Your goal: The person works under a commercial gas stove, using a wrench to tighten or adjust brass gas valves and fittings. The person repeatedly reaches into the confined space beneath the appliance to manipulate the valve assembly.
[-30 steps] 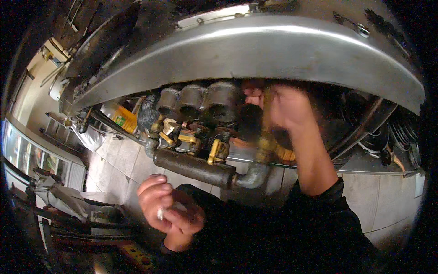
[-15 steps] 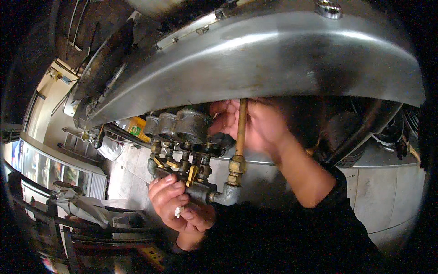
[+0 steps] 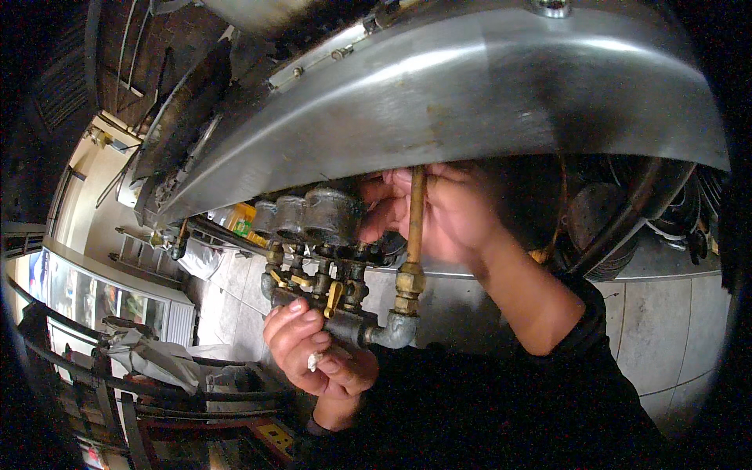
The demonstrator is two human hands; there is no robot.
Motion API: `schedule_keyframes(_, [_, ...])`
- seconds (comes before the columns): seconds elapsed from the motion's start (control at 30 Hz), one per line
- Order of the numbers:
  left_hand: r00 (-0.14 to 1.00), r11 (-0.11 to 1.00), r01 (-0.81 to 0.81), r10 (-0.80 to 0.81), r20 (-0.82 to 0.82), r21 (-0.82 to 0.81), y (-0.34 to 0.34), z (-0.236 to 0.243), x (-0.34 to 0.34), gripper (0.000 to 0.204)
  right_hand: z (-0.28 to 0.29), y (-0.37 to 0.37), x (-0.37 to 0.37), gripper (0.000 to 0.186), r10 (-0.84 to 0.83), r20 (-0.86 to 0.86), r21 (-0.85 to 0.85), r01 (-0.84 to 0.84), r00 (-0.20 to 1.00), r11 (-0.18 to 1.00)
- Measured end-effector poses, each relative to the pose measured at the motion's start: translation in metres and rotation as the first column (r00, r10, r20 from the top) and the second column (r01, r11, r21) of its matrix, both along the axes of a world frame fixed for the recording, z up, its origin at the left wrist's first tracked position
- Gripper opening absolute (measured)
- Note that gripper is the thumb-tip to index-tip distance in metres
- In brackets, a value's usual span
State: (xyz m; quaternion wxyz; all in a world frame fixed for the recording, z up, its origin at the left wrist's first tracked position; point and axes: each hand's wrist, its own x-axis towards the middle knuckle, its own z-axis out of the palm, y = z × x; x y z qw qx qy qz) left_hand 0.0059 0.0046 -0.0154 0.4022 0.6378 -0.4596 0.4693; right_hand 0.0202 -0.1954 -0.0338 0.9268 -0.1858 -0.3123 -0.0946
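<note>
A dark metal manifold pipe (image 3: 350, 326) with several small valves hangs under a curved steel panel. My left hand (image 3: 317, 352) is closed around its lower side, fingertips close to a yellow valve lever (image 3: 334, 299). A small white scrap (image 3: 314, 362) shows between those fingers. Above the valves sit round, sooty metal cups (image 3: 333, 215). My right hand (image 3: 458, 215) reaches up behind a brass-coloured upright pipe (image 3: 417, 219), its fingers bent beside the largest cup. Their tips are partly hidden, so what they grip cannot be made out. A grey elbow (image 3: 395, 330) joins the upright pipe to the manifold.
The steel panel (image 3: 470, 102) overhangs both hands. A dark slanting bar (image 3: 638, 215) and stacked dark pans (image 3: 599, 227) are at the right. At the left are a glass-fronted cabinet (image 3: 102, 294), a yellow container (image 3: 239, 219) and a rack with a grey sheet (image 3: 153, 356).
The whole view has shifted slightly, with the manifold and my left hand a little further right in the picture. Both hands keep nearly the same places on the pipework.
</note>
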Motion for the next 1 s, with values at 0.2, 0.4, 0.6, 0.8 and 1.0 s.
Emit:
schedule_keyframes(0.2, [0.999, 1.0, 0.026, -0.025, 0.026, -0.01, 0.002, -0.002, 0.002, 0.019, 0.001, 0.0, -0.003, 0.018, 0.028, 0.022, -0.007, -0.028, 0.999, 1.0])
schedule_keyframes(0.4, [1.0, 1.0, 0.008, -0.008, 0.027, 0.002, 0.001, 0.0, 0.002, 0.02, -0.001, 0.0, -0.002, 0.02, -0.031, -0.085, 0.053, 0.036, 0.996, 0.998])
schedule_keyframes(0.6, [0.998, 0.999, 0.036, -0.035, 0.049, -0.03, 0.0, -0.003, 0.004, 0.021, -0.006, 0.0, 0.001, 0.02, 0.005, 0.007, 0.09, -0.006, 1.0, 0.996])
schedule_keyframes(0.8, [0.998, 1.0, 0.03, -0.03, 0.049, -0.004, 0.002, -0.002, 0.004, 0.022, -0.008, -0.002, 0.002, 0.019, -0.211, -0.14, -0.035, 0.208, 0.967, 0.978])
schedule_keyframes(1.0, [0.998, 0.999, 0.038, -0.037, 0.054, -0.018, 0.001, -0.003, 0.004, 0.023, -0.012, 0.001, 0.004, 0.022, -0.192, -0.168, 0.034, 0.2, 0.967, 0.979])
